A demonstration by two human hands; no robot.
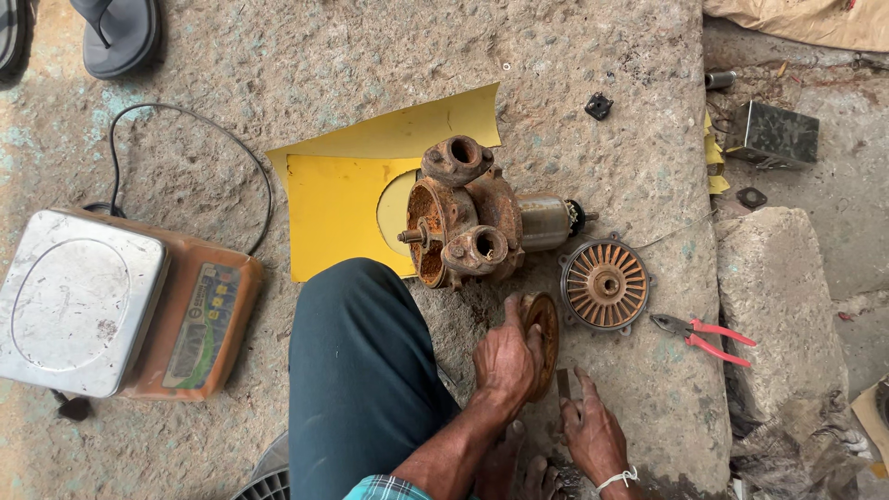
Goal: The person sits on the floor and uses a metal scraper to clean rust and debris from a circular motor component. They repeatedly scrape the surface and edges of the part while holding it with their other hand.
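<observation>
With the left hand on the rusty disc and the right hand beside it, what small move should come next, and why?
Probably bring the right hand in against the rusty disc. The left hand alone grips the disc, which stands on edge on the stone slab. The right hand rests on the slab with a thin flat piece at its fingertips, just clear of the disc. A second hold would likely steady it.

The pump body (pixel 468 222) is set on a card sheet (pixel 343 199) laid on the stone floor (pixel 593 56). A weighing scale (pixel 120 306) is placed to its left, a finned cover (pixel 605 284) to its right, and pliers (pixel 704 336) further right. A disc (pixel 544 338) is held on edge before the pump.
</observation>
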